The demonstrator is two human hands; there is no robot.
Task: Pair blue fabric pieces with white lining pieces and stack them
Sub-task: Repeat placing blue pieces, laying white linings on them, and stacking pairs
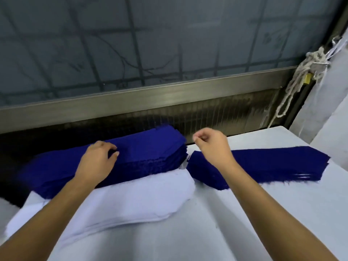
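Three piles on bench [263,213]: blue stack [150,147] far left, white lining stack [131,194] just in front of it, paired pile [273,162] right. Long axes run left-right. Left hand [96,159] nearer, atop blue stack, fingertips apparently pinching top piece. Right hand [211,144] hovers over paired pile's left end, fingers curled, holding nothing.

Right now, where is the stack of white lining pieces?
The white lining stack lies lower left in the head view, on the table, just in front of the tall blue stack that the left hand grips.
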